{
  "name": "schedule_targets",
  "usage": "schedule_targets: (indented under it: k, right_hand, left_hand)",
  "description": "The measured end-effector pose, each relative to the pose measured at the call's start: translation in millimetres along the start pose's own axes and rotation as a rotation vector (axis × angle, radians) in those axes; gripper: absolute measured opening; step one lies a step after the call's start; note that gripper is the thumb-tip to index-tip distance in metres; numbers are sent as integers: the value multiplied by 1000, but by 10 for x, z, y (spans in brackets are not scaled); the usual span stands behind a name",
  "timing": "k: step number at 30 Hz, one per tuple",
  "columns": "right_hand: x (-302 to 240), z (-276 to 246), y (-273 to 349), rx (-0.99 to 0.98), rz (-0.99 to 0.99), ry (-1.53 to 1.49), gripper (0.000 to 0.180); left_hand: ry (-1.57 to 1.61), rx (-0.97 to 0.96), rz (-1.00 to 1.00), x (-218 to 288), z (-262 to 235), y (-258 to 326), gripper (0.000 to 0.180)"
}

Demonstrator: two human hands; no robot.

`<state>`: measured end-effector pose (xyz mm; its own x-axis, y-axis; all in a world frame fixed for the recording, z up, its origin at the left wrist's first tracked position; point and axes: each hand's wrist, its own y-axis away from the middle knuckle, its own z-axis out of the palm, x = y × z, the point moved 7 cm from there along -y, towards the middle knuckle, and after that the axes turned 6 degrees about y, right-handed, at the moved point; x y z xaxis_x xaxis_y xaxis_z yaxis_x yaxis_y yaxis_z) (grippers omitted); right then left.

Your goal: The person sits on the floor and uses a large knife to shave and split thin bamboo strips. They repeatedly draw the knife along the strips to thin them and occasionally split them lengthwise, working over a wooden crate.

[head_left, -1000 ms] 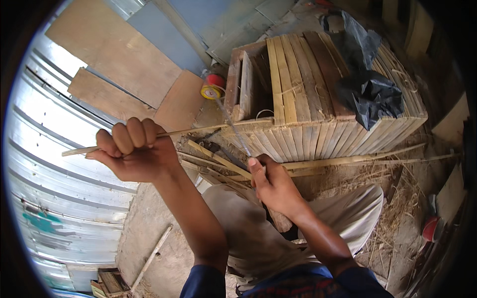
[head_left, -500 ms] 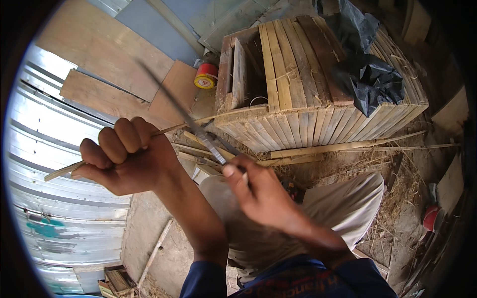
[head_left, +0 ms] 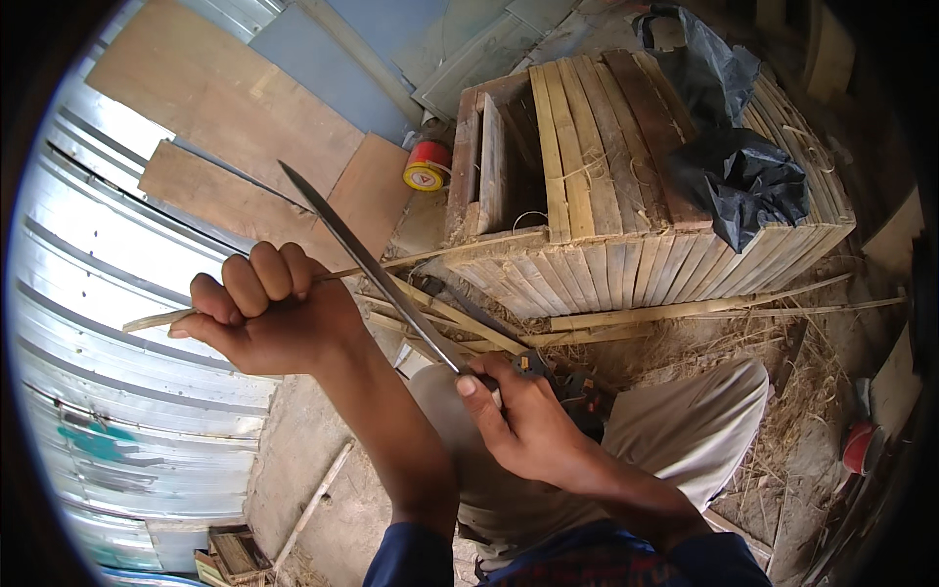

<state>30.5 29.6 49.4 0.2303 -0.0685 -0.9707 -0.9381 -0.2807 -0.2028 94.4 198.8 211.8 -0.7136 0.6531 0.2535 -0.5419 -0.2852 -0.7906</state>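
Observation:
My left hand (head_left: 279, 318) is closed round a thin wooden strip (head_left: 156, 320), raised at the left. One end sticks out past my thumb; the other runs right towards the top edge of a slatted wooden box (head_left: 636, 264). Lower and to the right, my right hand (head_left: 528, 421) grips a long-bladed knife (head_left: 357, 249) by its handle, which is mostly hidden by the fingers. The narrow blade slants up and left, its tip above my left hand. In the picture the blade crosses the strip; whether they touch I cannot tell.
Black plastic bags (head_left: 743, 181) lie on the box. Beside it stands a red and yellow tin (head_left: 427, 166). Loose wooden strips (head_left: 675, 311) and shavings cover the ground before my knees (head_left: 685, 421). Corrugated metal sheet (head_left: 147, 372) walls the left; a red tin (head_left: 861, 447) sits far right.
The knife blade, blurred before, is now sharp and slightly steadier, with my right hand a little lower. My left hand still holds the strip. The whole view has shifted slightly.

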Motion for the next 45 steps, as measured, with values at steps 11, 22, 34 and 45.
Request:
schedule_targets:
  k: [11, 22, 34, 45]
  right_hand:
    - [785, -182, 160, 112, 303, -29, 45]
    - [1114, -349, 340, 300, 361, -137, 50]
    - [438, -76, 337, 103, 138, -135, 39]
    - [339, -58, 35, 175, 218, -77, 38]
  left_hand:
    - [26, -35, -30, -78, 86, -5, 54]
    - [-129, 10, -13, -186, 234, -85, 54]
    - [-7, 1, -54, -172, 157, -14, 56]
    - [-421, 444, 219, -16, 25, 110, 59]
